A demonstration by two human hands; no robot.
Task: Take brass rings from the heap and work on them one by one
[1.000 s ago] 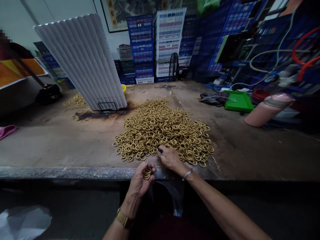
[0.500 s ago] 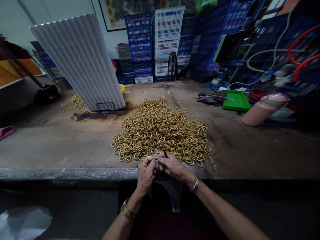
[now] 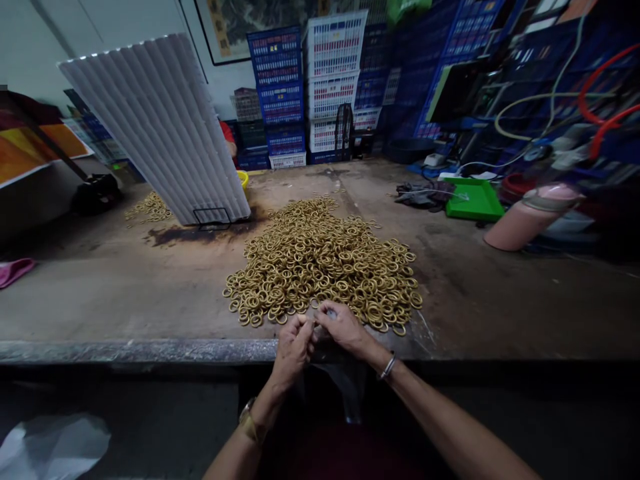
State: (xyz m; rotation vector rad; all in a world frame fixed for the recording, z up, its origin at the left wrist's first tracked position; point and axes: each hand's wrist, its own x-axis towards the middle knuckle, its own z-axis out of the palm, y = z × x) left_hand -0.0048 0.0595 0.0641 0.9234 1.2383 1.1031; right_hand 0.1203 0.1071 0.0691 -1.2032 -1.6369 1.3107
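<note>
My left hand (image 3: 293,348) is closed at the bench's front edge, thumb and fingers pinched on what looks like a gold-coloured ring, mostly hidden by the fingertips. Close against it, my right hand (image 3: 344,328) curls round a small tool; only a greyish bit of it shows between thumb and forefinger, and its kind is unclear. The fingertips of both hands meet or nearly meet. Just beyond them spreads a large pile of gold-coloured rings (image 3: 325,257), with several loose rings along its near edge.
On the wooden bench (image 3: 125,287), a corrugated white panel (image 3: 165,127) leans in a black wire stand at left, more rings (image 3: 150,208) behind it. At right are a green tray (image 3: 474,200) and a pink container (image 3: 525,220). Crates (image 3: 333,87) stand behind; a person's red sleeve (image 3: 227,137) shows beside the panel.
My right hand has turned slightly; the dark end of its tool, which stuck up before, now shows as a greyish bit. Both hands stay close together. More of the red sleeve shows beside the panel.
</note>
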